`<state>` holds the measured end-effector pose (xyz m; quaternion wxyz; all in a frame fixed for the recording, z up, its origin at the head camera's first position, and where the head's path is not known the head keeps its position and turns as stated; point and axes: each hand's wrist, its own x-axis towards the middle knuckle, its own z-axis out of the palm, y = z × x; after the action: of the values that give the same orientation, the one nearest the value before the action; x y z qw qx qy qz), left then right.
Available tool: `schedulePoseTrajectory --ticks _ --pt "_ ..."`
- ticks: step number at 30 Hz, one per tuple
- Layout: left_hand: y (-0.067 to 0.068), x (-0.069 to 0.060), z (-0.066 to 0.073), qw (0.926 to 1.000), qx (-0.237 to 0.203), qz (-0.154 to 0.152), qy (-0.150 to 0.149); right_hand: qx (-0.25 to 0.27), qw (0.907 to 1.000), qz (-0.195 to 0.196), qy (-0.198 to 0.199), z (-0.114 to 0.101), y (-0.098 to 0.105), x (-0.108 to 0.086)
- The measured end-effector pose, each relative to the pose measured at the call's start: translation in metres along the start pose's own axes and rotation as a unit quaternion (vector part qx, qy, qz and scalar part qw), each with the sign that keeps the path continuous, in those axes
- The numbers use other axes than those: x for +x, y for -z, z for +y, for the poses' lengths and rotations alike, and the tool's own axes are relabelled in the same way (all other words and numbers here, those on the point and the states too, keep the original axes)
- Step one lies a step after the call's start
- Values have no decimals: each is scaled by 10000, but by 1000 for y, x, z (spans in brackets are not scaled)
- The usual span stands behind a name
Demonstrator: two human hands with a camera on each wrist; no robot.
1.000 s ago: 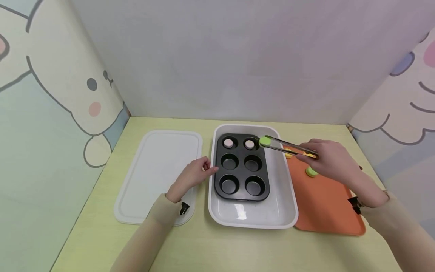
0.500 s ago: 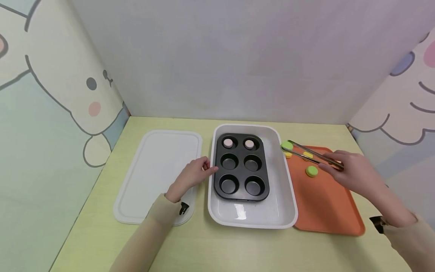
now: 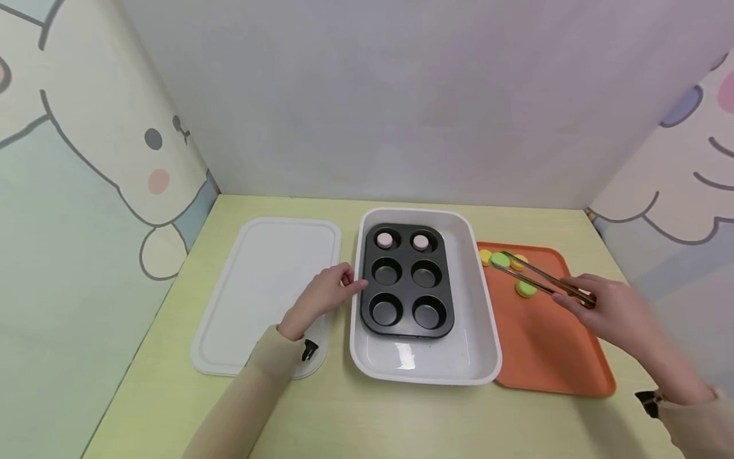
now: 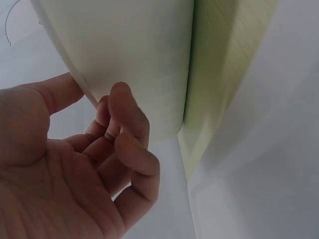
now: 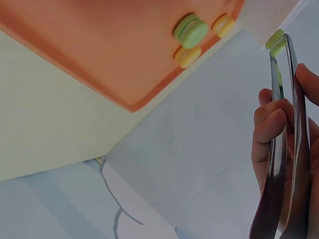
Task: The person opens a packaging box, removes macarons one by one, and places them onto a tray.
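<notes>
My left hand (image 3: 327, 293) holds the left rim of a deep white tub (image 3: 424, 380), thumb on one side and curled fingers on the other, as the left wrist view shows. A black muffin tin (image 3: 406, 280) lies inside, with a pink macaron (image 3: 385, 240) and a second pink macaron (image 3: 420, 243) in its two far cups. My right hand (image 3: 619, 319) grips metal tongs (image 5: 301, 132), whose tips pinch a green macaron (image 3: 501, 259) above an orange tray (image 3: 550, 344). Two yellow macarons and another green macaron (image 3: 525, 289) rest on that tray.
Left of the tub lies a flat white tray (image 3: 264, 293), partly beneath my left forearm. The tub overlaps the orange tray's left edge. Pale walls (image 3: 367, 102) bound the table (image 3: 367, 421) at the back and both sides.
My right hand has moved right and nearer, carrying the green macaron in the tongs from over the muffin tin to over the orange tray. My left hand stays put.
</notes>
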<state>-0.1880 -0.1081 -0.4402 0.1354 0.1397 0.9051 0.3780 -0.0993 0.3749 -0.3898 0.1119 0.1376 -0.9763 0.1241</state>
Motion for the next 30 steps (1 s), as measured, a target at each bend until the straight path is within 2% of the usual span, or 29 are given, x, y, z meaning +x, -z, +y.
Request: schedulePoseTrajectory --ticks 15,30 --pt "1 -1 0 10000 37 14 -79 318 9995 50 -24 15 -40 -16" --pt "2 -2 2 10000 38 45 -78 352 9991 -78 -202 20 -55 -19"
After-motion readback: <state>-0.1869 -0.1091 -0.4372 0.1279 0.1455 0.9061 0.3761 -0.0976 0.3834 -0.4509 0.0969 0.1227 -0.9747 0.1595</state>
